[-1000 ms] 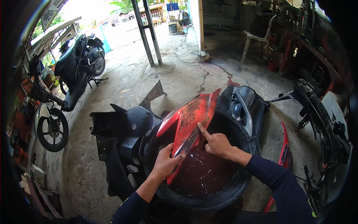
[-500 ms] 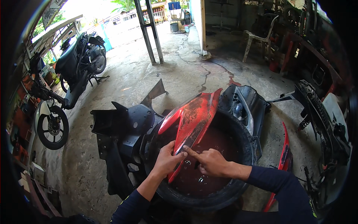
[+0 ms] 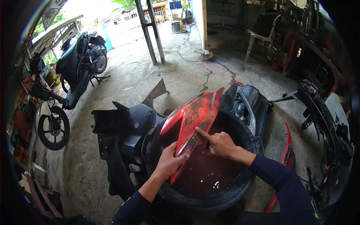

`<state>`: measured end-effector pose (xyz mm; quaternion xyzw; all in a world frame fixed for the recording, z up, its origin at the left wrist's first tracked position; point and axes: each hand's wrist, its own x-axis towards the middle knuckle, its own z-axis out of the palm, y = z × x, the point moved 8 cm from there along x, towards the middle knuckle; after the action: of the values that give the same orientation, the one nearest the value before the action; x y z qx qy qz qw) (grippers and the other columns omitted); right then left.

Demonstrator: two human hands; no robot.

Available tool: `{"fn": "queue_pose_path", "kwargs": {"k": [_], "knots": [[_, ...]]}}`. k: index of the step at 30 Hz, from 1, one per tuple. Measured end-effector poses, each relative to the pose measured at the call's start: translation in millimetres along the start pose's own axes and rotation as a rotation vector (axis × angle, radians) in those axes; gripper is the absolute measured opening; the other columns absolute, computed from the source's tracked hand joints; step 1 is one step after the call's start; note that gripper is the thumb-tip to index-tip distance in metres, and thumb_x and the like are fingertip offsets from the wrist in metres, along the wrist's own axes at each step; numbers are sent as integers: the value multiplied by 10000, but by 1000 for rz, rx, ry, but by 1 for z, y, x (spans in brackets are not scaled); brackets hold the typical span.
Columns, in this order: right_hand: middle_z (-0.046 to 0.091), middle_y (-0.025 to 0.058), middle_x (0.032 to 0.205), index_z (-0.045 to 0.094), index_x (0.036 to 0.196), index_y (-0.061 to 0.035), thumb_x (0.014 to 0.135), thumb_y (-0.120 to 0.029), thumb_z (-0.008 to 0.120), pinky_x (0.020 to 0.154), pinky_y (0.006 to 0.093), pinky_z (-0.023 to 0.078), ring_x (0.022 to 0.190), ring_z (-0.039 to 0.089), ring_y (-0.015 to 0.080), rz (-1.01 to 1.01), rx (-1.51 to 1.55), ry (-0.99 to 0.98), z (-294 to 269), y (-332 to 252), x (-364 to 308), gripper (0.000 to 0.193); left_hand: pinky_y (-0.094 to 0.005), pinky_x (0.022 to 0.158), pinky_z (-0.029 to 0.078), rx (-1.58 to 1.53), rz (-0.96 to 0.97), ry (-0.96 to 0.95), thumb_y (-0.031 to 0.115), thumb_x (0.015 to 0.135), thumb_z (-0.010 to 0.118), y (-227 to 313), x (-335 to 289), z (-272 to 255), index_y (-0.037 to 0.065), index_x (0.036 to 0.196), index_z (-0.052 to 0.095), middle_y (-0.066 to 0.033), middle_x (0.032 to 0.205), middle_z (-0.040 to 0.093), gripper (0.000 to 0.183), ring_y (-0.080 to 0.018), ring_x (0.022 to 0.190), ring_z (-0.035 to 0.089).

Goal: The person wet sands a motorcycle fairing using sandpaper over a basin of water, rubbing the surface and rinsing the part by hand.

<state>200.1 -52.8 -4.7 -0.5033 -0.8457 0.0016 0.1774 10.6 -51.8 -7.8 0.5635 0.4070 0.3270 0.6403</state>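
Observation:
A red motorcycle fairing panel [image 3: 198,112], with worn brownish patches and a dark stripe, leans tilted over a round black tub [image 3: 210,205]. My left hand [image 3: 170,161] grips its lower narrow end, thumb on top. Against the panel's right edge rests the outstretched index finger of my right hand [image 3: 223,145]. The other fingers of that hand are curled beneath, partly hidden, and I see nothing held in them. Murky reddish water [image 3: 210,174] fills the tub below.
Black plastic body panels [image 3: 131,122] lie left of the tub, with a dark grey one [image 3: 243,101] behind it. Another red panel [image 3: 287,152] is at right, near a stripped motorcycle frame [image 3: 322,123]. A motorcycle [image 3: 77,71] stands far left, a pale chair [image 3: 262,37] far right.
My right hand has slid up and away along the panel's right edge, from near my left thumb toward the panel's middle. The left hand keeps its grip; the panel has barely shifted.

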Motion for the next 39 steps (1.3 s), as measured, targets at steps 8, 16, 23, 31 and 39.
{"fn": "queue_pose_path", "kwargs": {"k": [8, 16, 23, 31, 39], "knots": [[655, 161, 659, 275, 1609, -170, 745, -141, 657, 633, 507, 540, 634, 684, 355, 241, 57, -81, 2, 23, 6, 945, -242, 801, 494, -29, -8, 0, 11, 868, 740, -7, 2, 2, -40, 1297, 552, -29, 1036, 665, 471, -67, 895, 601], [665, 202, 711, 319, 1564, -60, 773, -152, 651, 689, 526, 552, 680, 688, 403, -14, 240, -186, -10, -71, 5, 863, -266, 878, 506, -100, -3, 18, -40, 833, 716, -14, 2, -4, -21, 1342, 541, -48, 1117, 675, 539, -97, 990, 628], [675, 200, 748, 353, 1552, -83, 790, -133, 649, 705, 529, 539, 718, 690, 395, -81, 322, -259, -8, -91, 4, 820, -262, 932, 493, -121, -35, -43, -59, 792, 657, -12, -1, -4, 4, 1393, 505, -47, 1200, 645, 624, -98, 1063, 614], [680, 150, 736, 368, 1569, -257, 740, -106, 646, 686, 494, 547, 712, 694, 361, -129, 217, -158, -12, -64, 11, 888, -249, 903, 472, -229, -34, -59, -54, 748, 655, -18, -7, -6, -12, 1438, 449, -37, 1178, 621, 721, -99, 1028, 598], [684, 135, 716, 332, 1593, -257, 742, -120, 644, 611, 472, 547, 660, 695, 338, -5, 94, -36, -5, -3, 17, 916, -231, 888, 459, -266, -72, -88, -57, 729, 668, -21, -3, -2, -5, 1438, 449, -7, 1173, 593, 744, -71, 997, 572]]}}
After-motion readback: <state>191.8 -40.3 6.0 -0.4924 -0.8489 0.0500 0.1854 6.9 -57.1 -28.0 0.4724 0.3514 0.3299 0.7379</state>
